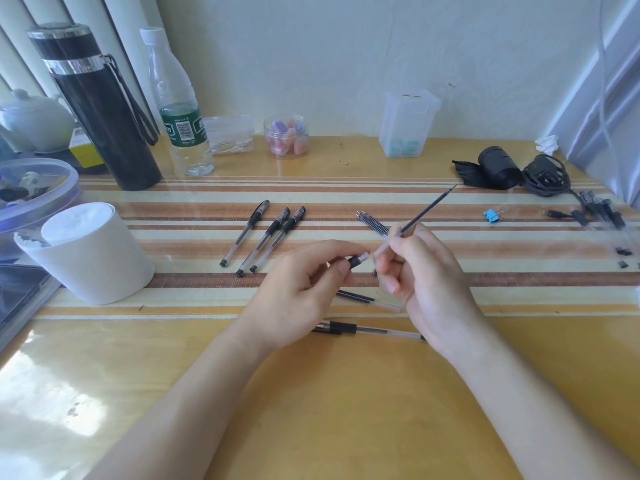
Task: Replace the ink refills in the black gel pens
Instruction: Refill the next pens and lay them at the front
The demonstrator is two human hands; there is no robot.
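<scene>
Refill [426,208] tip-away, I'm pinching it with right hand [427,284] fingers; left hand [298,289] pinching grip piece [356,261] close, probably for joining.

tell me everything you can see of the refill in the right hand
The ink refill is a thin straight plastic-looking tube, dark with ink for most of its length and clear at the lower end. The right hand pinches it near that clear end, off the desk, tilted with its pointed tip up and to the right. Its lower end nears the black grip piece in the left hand; contact is unclear.
</scene>
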